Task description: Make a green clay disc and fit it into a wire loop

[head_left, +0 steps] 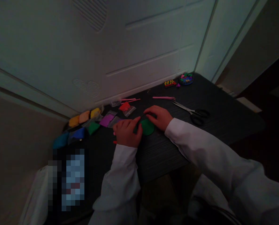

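A flat green disc (148, 127), perhaps of modelling clay, lies between my hands over the dark tabletop. A dark edge runs along its far side; I cannot make out what that is. My left hand (129, 131) is closed at the disc's left side, its thumb against the edge and its fingers curled. From the far right, my right hand (160, 117) curls over the disc's upper edge, thumb and fingers closed there. Just right of it lie scissors (188, 110) with black handles. Pink tweezers (164, 98) rest beyond the right hand.
Small packets of coloured clay, including red (125, 107), purple (108, 118), green (93, 127) and blue (76, 134), line the back left of the table (158, 156). A round decorated piece (186, 79) stands at the far right corner. A white panel (139, 47) rises behind.
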Available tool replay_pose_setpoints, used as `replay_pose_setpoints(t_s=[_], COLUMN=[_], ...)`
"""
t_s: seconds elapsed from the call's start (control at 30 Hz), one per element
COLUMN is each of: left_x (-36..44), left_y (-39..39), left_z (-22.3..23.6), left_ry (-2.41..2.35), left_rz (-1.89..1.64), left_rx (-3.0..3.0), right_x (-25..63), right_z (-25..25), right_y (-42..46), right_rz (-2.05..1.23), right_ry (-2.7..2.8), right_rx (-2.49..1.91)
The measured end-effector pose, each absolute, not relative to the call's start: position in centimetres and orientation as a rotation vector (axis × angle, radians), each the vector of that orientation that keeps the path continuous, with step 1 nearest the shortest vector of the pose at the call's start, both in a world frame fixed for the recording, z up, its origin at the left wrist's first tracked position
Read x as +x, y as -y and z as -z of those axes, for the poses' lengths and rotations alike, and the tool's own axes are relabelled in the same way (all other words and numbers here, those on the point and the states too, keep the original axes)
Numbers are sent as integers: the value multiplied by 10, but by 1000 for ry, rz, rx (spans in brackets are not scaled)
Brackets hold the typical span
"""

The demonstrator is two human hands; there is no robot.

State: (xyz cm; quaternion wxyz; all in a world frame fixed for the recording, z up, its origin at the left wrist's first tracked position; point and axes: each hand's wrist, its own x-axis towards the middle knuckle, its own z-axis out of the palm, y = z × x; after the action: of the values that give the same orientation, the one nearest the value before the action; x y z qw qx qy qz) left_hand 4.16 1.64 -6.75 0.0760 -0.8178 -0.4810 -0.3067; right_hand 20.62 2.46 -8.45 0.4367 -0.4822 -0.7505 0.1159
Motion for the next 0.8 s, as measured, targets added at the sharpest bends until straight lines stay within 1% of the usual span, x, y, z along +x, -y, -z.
replay_pose_setpoints(t_s=[0.17, 0.33, 0.57, 0.8], left_x=[30, 23, 16, 9], left_y=[-20, -23, -24, -26], left_z=[66, 63, 61, 66], left_ry=[1556, 1704, 1694, 1575], left_rz=[1055, 1094, 950, 885], left_rx=[-2611, -2705, -2919, -2949], right_x=[211, 212, 212, 212], right_z=[84, 84, 84, 85], right_y=[-25, -26, -25, -26], right_rz=[-312, -352, -367, -375], right_ry=[1784, 1771, 1791, 1843], right_rx=[-1253, -1290, -1270, -1242])
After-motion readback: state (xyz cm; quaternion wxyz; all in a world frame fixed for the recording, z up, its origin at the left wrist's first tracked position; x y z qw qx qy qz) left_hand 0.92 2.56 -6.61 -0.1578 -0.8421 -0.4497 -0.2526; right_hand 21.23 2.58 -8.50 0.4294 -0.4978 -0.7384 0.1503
